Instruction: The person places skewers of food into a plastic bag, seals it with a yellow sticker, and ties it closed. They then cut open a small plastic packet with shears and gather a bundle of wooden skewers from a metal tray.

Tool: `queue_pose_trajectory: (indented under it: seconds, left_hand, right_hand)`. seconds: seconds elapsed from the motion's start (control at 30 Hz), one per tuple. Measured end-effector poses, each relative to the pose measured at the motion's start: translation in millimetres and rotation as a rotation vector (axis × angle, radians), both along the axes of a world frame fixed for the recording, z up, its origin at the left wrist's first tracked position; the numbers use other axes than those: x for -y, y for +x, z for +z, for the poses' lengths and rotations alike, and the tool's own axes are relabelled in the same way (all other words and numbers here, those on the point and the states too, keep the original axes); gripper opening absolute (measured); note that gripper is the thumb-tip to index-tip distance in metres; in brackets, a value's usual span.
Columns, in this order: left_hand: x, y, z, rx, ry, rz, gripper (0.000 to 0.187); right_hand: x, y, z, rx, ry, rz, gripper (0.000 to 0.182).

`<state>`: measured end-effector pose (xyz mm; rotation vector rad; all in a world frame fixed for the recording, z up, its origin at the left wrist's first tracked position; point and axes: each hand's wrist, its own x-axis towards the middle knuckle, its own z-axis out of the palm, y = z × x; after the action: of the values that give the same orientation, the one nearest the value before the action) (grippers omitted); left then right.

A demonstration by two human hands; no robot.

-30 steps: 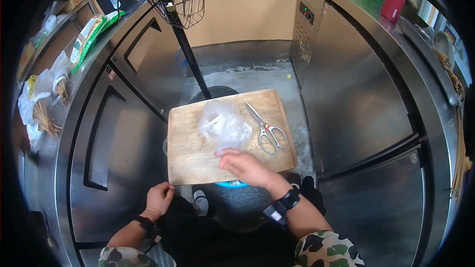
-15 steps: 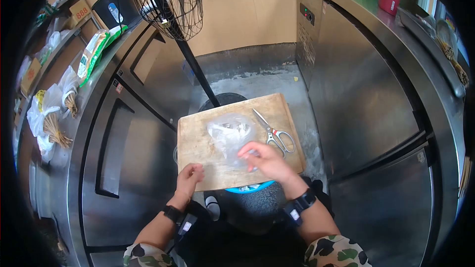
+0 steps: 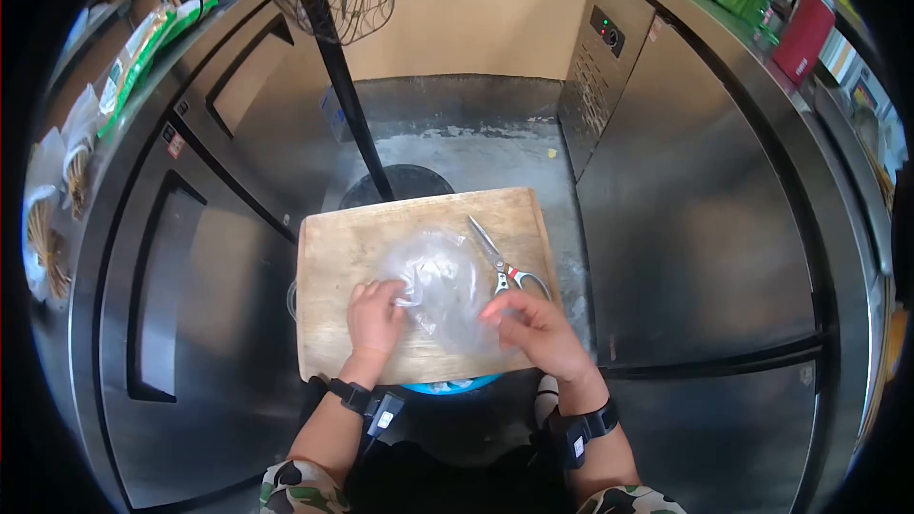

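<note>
1. The left hand (image 3: 374, 319) has its fingers against the clear plastic bag (image 3: 438, 286), just to its right on the wooden board (image 3: 328, 257); whether it grips is unclear.
2. The right hand (image 3: 550, 341) curls at the bag's other side — its hold cannot be told either.
3. Scissors (image 3: 501, 265) lie just beyond the right hand, handles partly hidden by its fingers; a careless sweep could knock them.
4. Uneven pulling between the hands could tear the thin bag — or let it slip.
</note>
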<state>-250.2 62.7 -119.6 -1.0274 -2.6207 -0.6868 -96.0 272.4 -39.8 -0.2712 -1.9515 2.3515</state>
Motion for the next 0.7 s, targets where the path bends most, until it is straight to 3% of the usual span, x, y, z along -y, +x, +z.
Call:
queue_pose_trajectory:
  seconds: [0.03, 0.1, 0.23, 0.33, 0.4, 0.47, 0.67, 0.7]
  left_hand:
    - [3.2, -3.0, -7.4, 0.264, 0.217, 0.024, 0.018]
    - [5.9, -4.0, -20.4, 0.794, 0.656, 0.071, 0.011]
    - [2.6, 0.8, 22.8, 0.797, 0.949, -0.062, 0.019]
    - [14.0, 7.8, 44.5, 0.853, 0.938, -0.108, 0.033]
    - [17.3, 8.7, 45.9, 0.891, 0.981, -0.132, 0.036]
    - [20.8, 8.3, 48.4, 0.935, 1.015, -0.152, 0.036]
    - [33.9, -0.7, 61.7, 0.967, 1.099, -0.208, 0.032]
    - [35.5, -0.7, 66.6, 0.965, 1.124, -0.214, 0.031]
  right_hand:
    - [-1.5, -3.6, -7.6, -0.062, 0.022, -0.12, 0.009]
    - [-7.1, -12.7, -14.0, -0.137, 0.451, -0.425, 0.01]
    - [14.9, -31.8, 12.7, -0.302, 1.039, -0.914, 0.011]
    - [54.4, -33.3, 28.7, -0.527, 1.182, -0.79, 0.015]
    - [81.4, -40.7, 31.6, -0.662, 1.129, -0.437, 0.019]
    - [105.7, -57.2, 19.0, -0.625, 0.991, -0.261, 0.02]
    - [79.8, -92.7, -24.6, -0.228, 1.057, -0.324, 0.025]
    - [68.7, -91.8, -39.4, -0.197, 1.19, -0.339, 0.025]
